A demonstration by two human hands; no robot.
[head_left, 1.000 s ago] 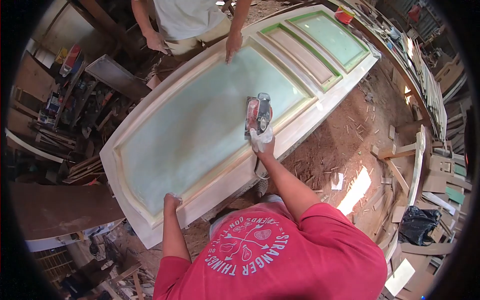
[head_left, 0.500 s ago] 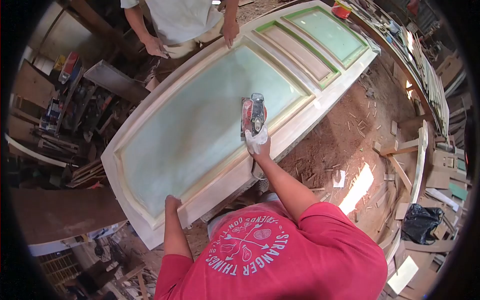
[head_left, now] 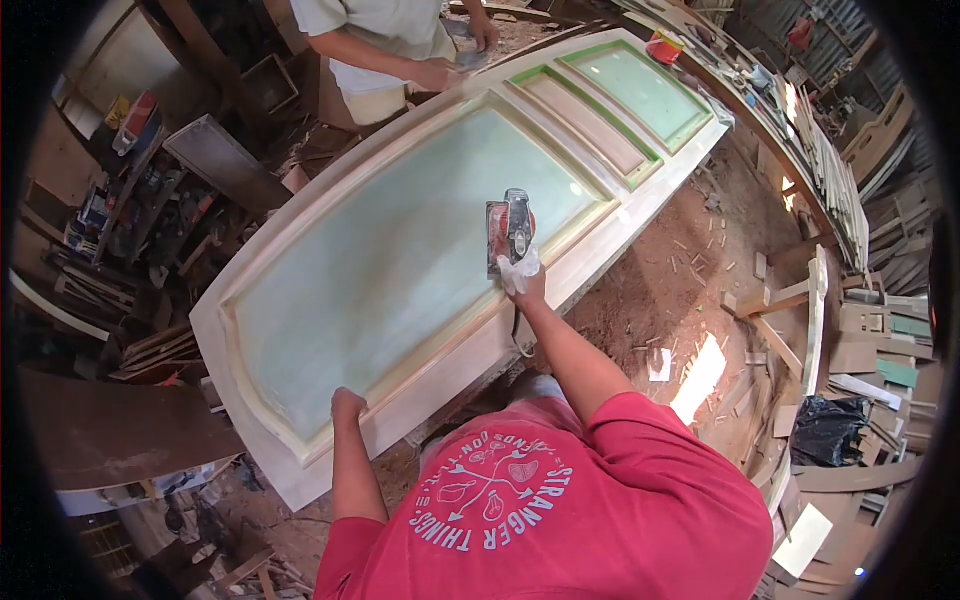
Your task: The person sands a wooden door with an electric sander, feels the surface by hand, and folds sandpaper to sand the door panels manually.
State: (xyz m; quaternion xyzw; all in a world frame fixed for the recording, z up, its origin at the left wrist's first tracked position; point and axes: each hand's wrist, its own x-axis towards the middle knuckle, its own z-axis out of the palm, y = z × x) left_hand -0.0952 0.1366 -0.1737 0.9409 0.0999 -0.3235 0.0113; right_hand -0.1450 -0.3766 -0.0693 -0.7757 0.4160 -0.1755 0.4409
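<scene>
My right hand (head_left: pixel 522 280) grips the rear of a dark power sander (head_left: pixel 514 228) with red parts. Something white covers part of this hand; whether it is a glove, a rag or dust I cannot tell. The sander is over the right part of a large wooden door (head_left: pixel 400 432), near the long inner moulding. A pale green sheet (head_left: pixel 350 270) fills the door's big panel. My left hand (head_left: pixel 348 402) rests at the near moulding, lower left on the door, its fingers hidden from view. A cord (head_left: pixel 518 335) hangs below my right hand.
Across the door stands a co-worker (head_left: pixel 385 50) in a light shirt, holding a small flat object. A red bucket (head_left: pixel 664 47) stands by the door's far end. Wood scraps and shavings litter the floor (head_left: pixel 650 300); a black plastic bag (head_left: pixel 830 430) lies right.
The co-worker has shifted to the right, arm now bent across the body. My view has turned slightly. My right hand still holds the sander in nearly the same place; my left hand stays put.
</scene>
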